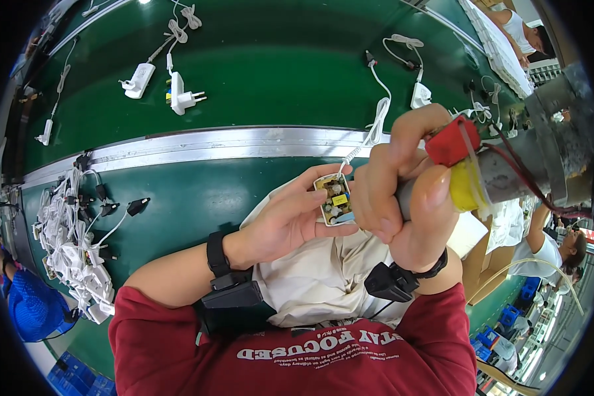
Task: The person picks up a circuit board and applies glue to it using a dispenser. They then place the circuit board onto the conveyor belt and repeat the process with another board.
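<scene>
Currently: Open Adapter, Board Exposed

My left hand grasps the adapter by its sides, over my lap, on the near side of the rail at the counter's far edge. My right hand is clenched round the grey tool; whether the two touch, I cannot tell.

Progress, as judged: board seated, cable attached; closing is presumably left. A pile lies by the counter's left edge, its completion unclear.

Markings: print on the yellow part is illegible; my shirt bears white lettering.
</scene>
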`<state>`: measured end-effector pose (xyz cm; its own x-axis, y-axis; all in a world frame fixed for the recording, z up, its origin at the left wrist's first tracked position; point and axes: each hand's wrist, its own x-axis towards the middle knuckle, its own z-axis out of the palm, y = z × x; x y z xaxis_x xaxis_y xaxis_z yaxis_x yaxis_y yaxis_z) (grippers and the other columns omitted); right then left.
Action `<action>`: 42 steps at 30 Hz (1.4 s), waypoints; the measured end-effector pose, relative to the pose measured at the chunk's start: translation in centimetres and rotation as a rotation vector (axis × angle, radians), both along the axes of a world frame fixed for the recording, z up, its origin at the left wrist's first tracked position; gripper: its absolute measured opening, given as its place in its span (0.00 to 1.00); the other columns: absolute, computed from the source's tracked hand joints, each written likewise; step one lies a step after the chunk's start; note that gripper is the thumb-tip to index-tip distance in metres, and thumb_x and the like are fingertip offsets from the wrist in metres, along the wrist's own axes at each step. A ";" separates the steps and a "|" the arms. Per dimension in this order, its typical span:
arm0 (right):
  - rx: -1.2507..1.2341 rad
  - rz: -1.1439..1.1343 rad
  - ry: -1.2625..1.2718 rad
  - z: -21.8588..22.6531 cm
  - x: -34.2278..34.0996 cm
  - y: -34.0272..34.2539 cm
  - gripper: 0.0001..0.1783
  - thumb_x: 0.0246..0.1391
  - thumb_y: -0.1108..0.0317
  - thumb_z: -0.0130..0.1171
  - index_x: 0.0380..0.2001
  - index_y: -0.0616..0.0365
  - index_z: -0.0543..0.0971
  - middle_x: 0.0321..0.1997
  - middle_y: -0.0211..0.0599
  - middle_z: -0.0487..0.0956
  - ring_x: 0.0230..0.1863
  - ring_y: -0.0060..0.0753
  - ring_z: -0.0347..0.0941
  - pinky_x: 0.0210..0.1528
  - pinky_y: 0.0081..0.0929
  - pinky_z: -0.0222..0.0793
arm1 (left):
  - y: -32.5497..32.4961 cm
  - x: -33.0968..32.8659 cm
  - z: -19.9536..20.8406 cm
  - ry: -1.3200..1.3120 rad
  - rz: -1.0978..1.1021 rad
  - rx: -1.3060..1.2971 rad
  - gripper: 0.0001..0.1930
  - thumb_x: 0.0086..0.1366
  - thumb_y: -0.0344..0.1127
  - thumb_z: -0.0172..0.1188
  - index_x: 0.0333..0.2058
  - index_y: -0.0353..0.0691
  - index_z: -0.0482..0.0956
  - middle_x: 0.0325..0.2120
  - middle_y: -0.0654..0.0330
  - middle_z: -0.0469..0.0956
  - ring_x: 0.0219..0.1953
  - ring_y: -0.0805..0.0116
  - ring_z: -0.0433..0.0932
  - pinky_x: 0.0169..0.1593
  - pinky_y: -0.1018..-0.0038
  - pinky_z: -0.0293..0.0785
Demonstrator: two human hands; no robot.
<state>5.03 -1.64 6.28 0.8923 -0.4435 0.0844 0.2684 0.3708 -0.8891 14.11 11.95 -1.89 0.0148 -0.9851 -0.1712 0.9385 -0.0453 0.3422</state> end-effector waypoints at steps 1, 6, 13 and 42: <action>-0.011 -0.008 0.008 0.1 0.0 -0.1 0.21 0.53 0.52 0.55 0.31 0.60 0.67 0.19 0.26 0.64 0.21 0.16 0.58 0.23 0.17 0.53 | -0.1 0.0 0.1 -0.005 -0.003 -0.002 0.24 0.69 0.35 0.42 0.61 0.39 0.51 0.55 0.54 0.62 0.56 0.62 0.67 0.59 0.60 0.67; -0.066 -0.046 0.018 0.3 0.4 -0.2 0.22 0.55 0.50 0.52 0.34 0.61 0.65 0.16 0.25 0.62 0.16 0.15 0.56 0.19 0.17 0.51 | -0.4 -0.1 0.6 -0.038 -0.016 0.050 0.23 0.69 0.34 0.42 0.61 0.39 0.51 0.55 0.54 0.62 0.56 0.63 0.67 0.58 0.60 0.67; -0.184 -0.094 -0.044 0.8 0.4 -0.3 0.25 0.58 0.48 0.49 0.39 0.62 0.61 0.12 0.25 0.59 0.11 0.15 0.53 0.13 0.16 0.48 | -0.9 -0.1 0.9 -0.248 -0.110 0.135 0.22 0.67 0.33 0.46 0.59 0.42 0.55 0.52 0.59 0.64 0.54 0.66 0.68 0.58 0.62 0.69; -0.188 -0.083 -0.044 3.2 1.0 1.3 0.18 0.60 0.56 0.50 0.38 0.63 0.63 0.12 0.24 0.60 0.10 0.13 0.52 0.12 0.15 0.48 | -0.4 14.2 2.0 -2.232 0.700 0.638 0.21 0.57 0.30 0.57 0.48 0.32 0.66 0.43 0.42 0.70 0.46 0.44 0.69 0.50 0.63 0.67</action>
<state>6.03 -0.31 9.48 0.8470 -0.4880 0.2110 0.3314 0.1742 -0.9273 28.34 11.51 0.07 0.6767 -0.6154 0.4041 -0.7271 -0.4726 0.4980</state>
